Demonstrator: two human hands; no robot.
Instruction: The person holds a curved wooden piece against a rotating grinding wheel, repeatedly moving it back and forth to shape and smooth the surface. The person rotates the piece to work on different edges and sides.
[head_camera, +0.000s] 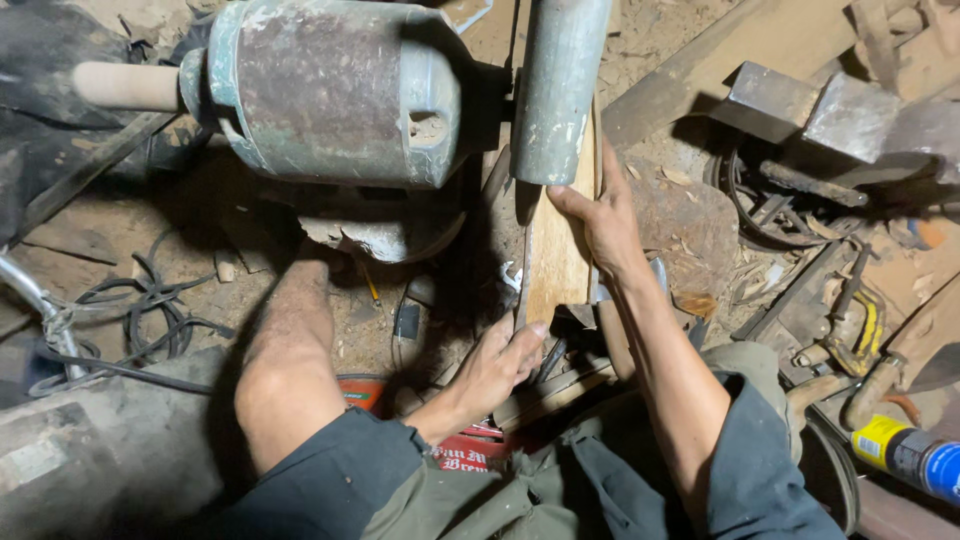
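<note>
I grip the flat pale wooden board (556, 250) with my left hand (500, 365) pinching its near end and my right hand (598, 222) clasping its far edge, feeding it steadily against the grey-green grinder wheel (558, 90) just beyond my fingertips.

Warm, dim light falls from above, leaving deep shadow under the green motor housing (335, 90) and along the left edge. The middle is sharp; the corners are darker and slightly stretched. No strong glare.
</note>
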